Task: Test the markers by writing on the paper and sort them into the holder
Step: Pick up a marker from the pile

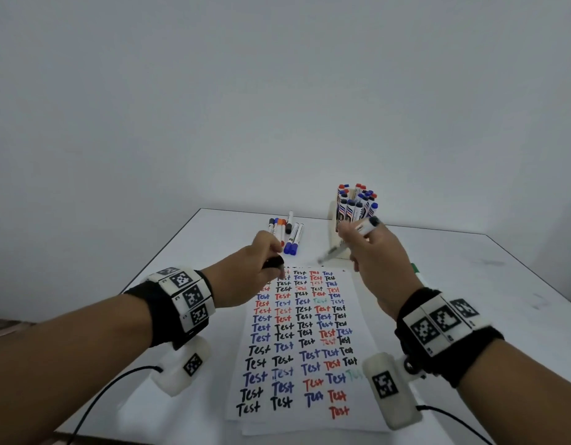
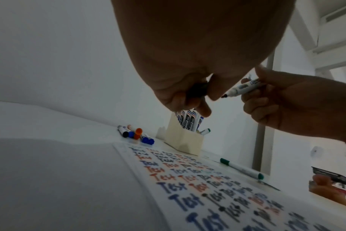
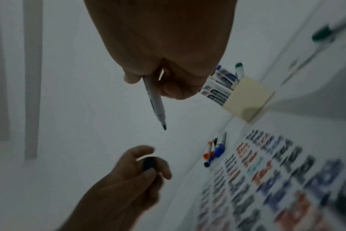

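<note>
From the head view, my right hand [image 1: 372,252] holds an uncapped marker [image 1: 345,242] above the top of the paper [image 1: 305,348], just before the cream holder [image 1: 333,220]. At my left wrist, my left hand [image 2: 186,87] pinches its black cap [image 2: 196,91]. At my right wrist, the marker's white barrel ends in a dark tip [image 3: 164,127], pointing down.

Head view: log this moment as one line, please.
right hand: holds uncapped marker | left hand: holds black cap | paper: untouched

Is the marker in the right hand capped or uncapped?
Uncapped. The marker shows a bare dark tip, and the left hand holds its black cap apart from it.
</note>
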`<act>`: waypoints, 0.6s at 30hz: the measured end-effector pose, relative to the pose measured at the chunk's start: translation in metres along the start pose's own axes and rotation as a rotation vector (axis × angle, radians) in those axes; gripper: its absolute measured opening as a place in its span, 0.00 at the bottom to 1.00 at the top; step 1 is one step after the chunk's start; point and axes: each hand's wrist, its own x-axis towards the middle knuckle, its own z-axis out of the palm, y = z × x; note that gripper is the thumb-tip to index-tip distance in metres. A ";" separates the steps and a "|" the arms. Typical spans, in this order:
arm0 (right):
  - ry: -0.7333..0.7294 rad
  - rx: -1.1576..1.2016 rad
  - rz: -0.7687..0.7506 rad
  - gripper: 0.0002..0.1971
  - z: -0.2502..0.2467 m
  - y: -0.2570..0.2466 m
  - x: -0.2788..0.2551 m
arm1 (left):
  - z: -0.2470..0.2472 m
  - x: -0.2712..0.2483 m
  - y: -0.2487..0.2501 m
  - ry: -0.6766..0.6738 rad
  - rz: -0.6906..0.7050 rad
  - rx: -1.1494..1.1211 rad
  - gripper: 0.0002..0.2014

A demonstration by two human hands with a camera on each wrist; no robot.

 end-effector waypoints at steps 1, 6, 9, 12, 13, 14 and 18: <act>-0.011 -0.155 -0.061 0.23 -0.003 0.001 0.001 | -0.002 -0.002 -0.003 0.034 0.002 0.021 0.09; -0.206 -0.873 -0.342 0.26 -0.010 -0.004 -0.003 | -0.010 -0.004 -0.001 0.173 0.051 0.036 0.07; -0.192 -0.784 -0.297 0.25 -0.011 0.002 -0.008 | -0.009 0.002 0.001 0.184 0.091 0.121 0.06; -0.078 -0.300 -0.109 0.16 -0.015 0.014 -0.009 | -0.007 0.014 -0.016 0.080 0.005 0.333 0.06; -0.061 -0.137 -0.023 0.14 -0.018 0.019 -0.009 | -0.007 0.017 -0.026 0.043 -0.047 0.402 0.07; -0.044 -0.001 0.057 0.12 -0.021 0.026 -0.007 | -0.007 0.019 -0.036 0.013 -0.097 0.458 0.08; -0.024 0.519 0.298 0.07 -0.032 0.052 -0.006 | -0.013 0.030 -0.066 -0.078 -0.236 0.564 0.10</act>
